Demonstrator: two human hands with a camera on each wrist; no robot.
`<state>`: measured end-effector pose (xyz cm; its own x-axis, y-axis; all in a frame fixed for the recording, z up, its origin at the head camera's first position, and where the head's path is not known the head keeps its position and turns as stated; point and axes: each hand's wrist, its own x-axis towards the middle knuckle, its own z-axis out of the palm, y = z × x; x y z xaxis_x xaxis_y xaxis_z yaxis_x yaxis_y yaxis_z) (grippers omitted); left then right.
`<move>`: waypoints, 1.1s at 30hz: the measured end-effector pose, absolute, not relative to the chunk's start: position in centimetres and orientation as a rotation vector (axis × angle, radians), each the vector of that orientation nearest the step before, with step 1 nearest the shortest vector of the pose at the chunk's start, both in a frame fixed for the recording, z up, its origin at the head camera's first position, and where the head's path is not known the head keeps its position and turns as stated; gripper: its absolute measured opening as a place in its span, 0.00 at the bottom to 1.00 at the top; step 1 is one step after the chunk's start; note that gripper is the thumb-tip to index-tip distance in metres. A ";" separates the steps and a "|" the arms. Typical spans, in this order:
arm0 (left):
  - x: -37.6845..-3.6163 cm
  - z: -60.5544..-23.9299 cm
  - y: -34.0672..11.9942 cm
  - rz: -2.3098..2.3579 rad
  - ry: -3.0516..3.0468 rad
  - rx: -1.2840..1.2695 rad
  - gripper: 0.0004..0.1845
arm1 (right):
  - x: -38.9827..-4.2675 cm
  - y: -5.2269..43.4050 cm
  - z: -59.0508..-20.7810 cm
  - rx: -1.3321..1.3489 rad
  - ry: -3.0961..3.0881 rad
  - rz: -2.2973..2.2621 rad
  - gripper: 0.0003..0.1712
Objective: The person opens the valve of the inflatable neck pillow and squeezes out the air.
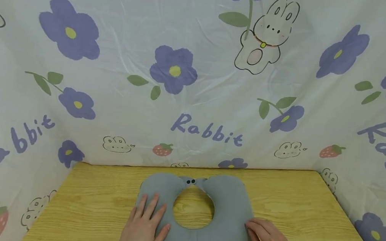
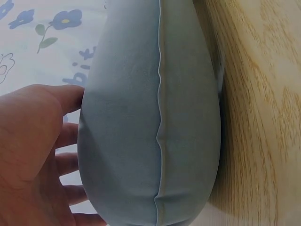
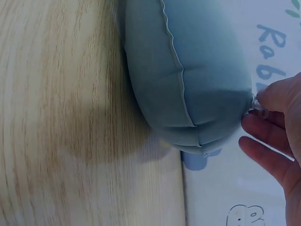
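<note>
A grey-blue inflatable neck pillow (image 1: pixel 232 219) lies on the wooden table, puffed up, with a round hole in its middle and two dark snaps (image 1: pixel 190 181) at its far side. My left hand (image 1: pixel 144 225) rests on its left part with the fingers spread and straight. At the right edge, my right hand (image 1: pixel 270 240) pinches a small clear air valve (image 3: pixel 256 107) between thumb and fingers, as the right wrist view shows. A wavy seam (image 2: pixel 159 117) runs along the pillow's side in the left wrist view.
The wood-grain table (image 1: pixel 308 222) extends to both sides of the pillow. A white cloth (image 1: pixel 201 109) printed with purple flowers, rabbits and strawberries hangs behind the table and at its left and right.
</note>
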<state>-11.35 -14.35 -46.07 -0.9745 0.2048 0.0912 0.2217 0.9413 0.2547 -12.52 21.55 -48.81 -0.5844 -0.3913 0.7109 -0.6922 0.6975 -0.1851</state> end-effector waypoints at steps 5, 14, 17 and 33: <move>-11.3 -46.0 -14.3 -0.410 -3.039 -0.337 0.29 | -12.6 21.6 -49.1 0.825 -2.214 0.636 0.31; -10.9 -46.2 -14.2 -0.409 -3.026 -0.330 0.28 | -12.5 21.6 -49.9 0.795 -2.152 0.763 0.28; -10.8 -46.3 -14.2 -0.409 -3.020 -0.333 0.28 | -12.4 21.6 -50.0 0.768 -2.151 0.779 0.28; -10.0 -47.1 -13.9 -0.407 -2.987 -0.329 0.28 | -11.3 21.7 -50.2 0.538 -2.252 0.949 0.27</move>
<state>-10.03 -13.89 -47.07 -0.9706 0.1985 0.1363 0.2278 0.9406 0.2519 -11.32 21.65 -50.17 -0.7192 -0.1227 0.6838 -0.5752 0.6573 -0.4870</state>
